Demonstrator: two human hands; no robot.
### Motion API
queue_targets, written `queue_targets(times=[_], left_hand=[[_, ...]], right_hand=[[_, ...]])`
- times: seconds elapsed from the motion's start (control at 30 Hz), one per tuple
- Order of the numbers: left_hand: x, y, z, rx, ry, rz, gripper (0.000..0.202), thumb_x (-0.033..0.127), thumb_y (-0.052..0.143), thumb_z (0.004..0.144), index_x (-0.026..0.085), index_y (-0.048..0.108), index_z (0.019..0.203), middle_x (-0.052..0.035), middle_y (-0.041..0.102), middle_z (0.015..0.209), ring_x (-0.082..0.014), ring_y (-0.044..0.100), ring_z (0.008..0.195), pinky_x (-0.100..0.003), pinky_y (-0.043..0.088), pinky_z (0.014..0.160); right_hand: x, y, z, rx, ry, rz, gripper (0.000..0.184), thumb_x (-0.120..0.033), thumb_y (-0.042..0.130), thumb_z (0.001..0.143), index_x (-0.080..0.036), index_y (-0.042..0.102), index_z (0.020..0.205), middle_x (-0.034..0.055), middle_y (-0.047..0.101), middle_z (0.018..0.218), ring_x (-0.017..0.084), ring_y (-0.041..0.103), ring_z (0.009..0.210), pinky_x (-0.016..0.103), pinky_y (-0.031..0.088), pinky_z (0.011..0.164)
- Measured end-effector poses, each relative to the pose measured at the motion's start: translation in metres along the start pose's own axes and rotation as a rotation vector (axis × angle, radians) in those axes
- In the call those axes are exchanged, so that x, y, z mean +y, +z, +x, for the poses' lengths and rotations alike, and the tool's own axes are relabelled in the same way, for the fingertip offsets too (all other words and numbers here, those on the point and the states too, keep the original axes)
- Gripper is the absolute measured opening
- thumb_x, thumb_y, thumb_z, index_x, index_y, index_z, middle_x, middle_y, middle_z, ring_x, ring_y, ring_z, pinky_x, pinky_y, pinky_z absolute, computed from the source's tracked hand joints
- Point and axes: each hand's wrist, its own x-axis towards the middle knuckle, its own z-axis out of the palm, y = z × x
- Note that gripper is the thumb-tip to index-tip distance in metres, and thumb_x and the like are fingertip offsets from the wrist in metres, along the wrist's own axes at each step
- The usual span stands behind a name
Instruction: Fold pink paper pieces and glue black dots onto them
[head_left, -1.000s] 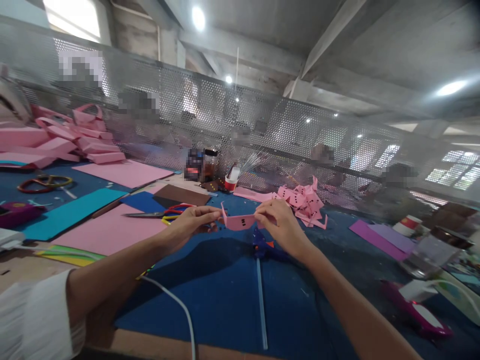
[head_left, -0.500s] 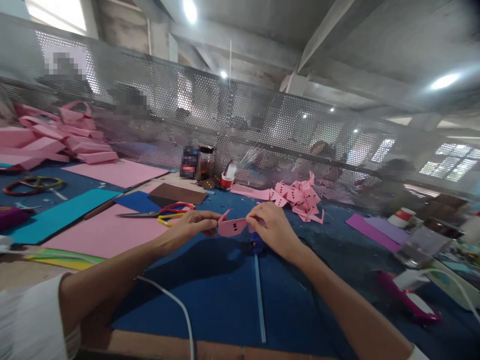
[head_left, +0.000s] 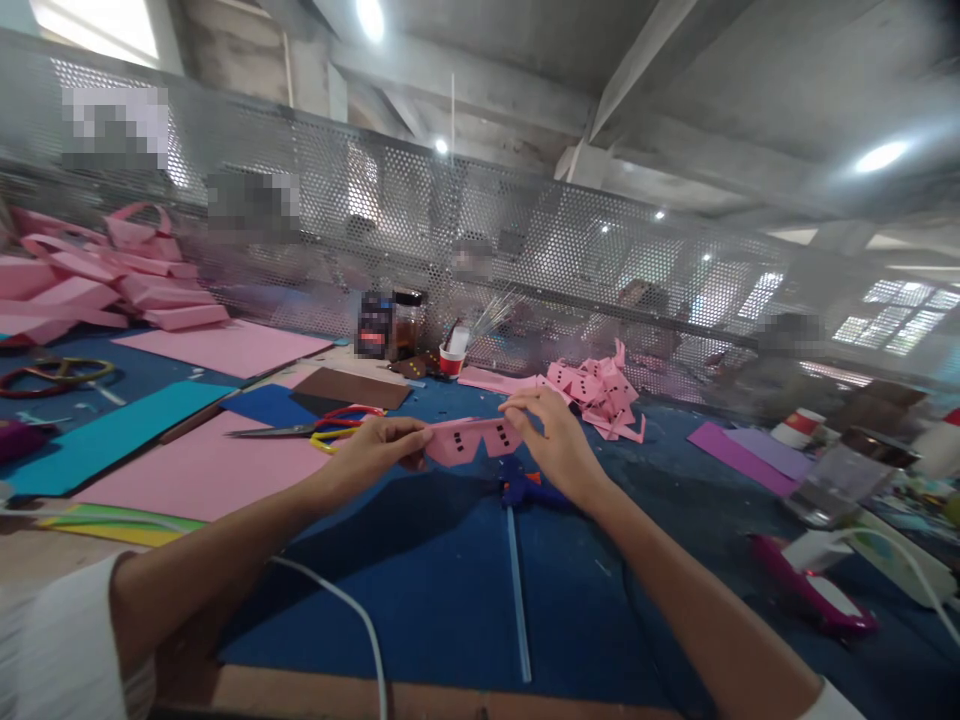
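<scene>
A pink paper strip [head_left: 470, 441] with small black squares and a V-shaped notch in its lower edge is held up above the blue table. My left hand [head_left: 388, 441] pinches its left end between thumb and fingers. At the right end, my right hand [head_left: 553, 440] has its fingers closed on the upper edge. Below the strip lies a blue glue gun [head_left: 514, 484], partly behind my right wrist, with a clear glue stick [head_left: 518, 600] pointing toward me. Scissors [head_left: 315, 430] with red and yellow handles rest left of my left hand.
A heap of similar pink pieces [head_left: 596, 390] lies behind my right hand. Pink sheets [head_left: 202, 470], a teal strip [head_left: 127, 435] and a pile of pink bands [head_left: 97, 270] fill the left. A white cable [head_left: 352, 600] crosses in front. A clear container [head_left: 840, 480] stands right.
The pink strip has turned and flattened, so both groups of black squares and the notch now face me. My right hand has shifted slightly up, uncovering more of the glue gun.
</scene>
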Motion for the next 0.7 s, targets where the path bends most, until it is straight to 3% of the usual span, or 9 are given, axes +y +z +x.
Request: queue_targets(times=[0.13,0.3,0.7], left_hand=[[-0.004,-0.002,0.003,0.029,-0.017,-0.067,0.040,0.052,0.066,0.085,0.014,0.072,0.095,-0.0032,0.068,0.076,-0.0157,0.064,0.073,-0.029,0.053,0.073],[-0.002,-0.001,0.002,0.035,-0.032,-0.059,0.039,0.053,0.067,0.083,0.014,0.071,0.091,-0.0041,0.069,0.076,-0.0169,0.065,0.073,-0.030,0.054,0.074],[0.001,-0.001,0.003,0.045,-0.039,-0.059,0.044,0.059,0.069,0.078,0.015,0.070,0.081,-0.0042,0.070,0.073,-0.0180,0.066,0.070,-0.029,0.054,0.071]], right_hand=[[0.008,-0.001,0.000,0.060,0.069,-0.034,0.019,-0.028,0.055,0.099,-0.024,0.072,0.106,0.0073,0.063,0.107,0.022,0.060,0.105,0.038,0.046,0.096],[0.013,0.003,-0.001,-0.014,0.141,0.022,0.018,-0.027,0.057,0.097,-0.025,0.073,0.106,0.0045,0.064,0.100,0.019,0.063,0.093,0.035,0.049,0.088],[0.016,0.004,0.000,-0.023,0.150,0.111,0.014,-0.022,0.058,0.094,-0.023,0.073,0.094,0.0021,0.070,0.093,0.016,0.062,0.085,0.030,0.049,0.081]])
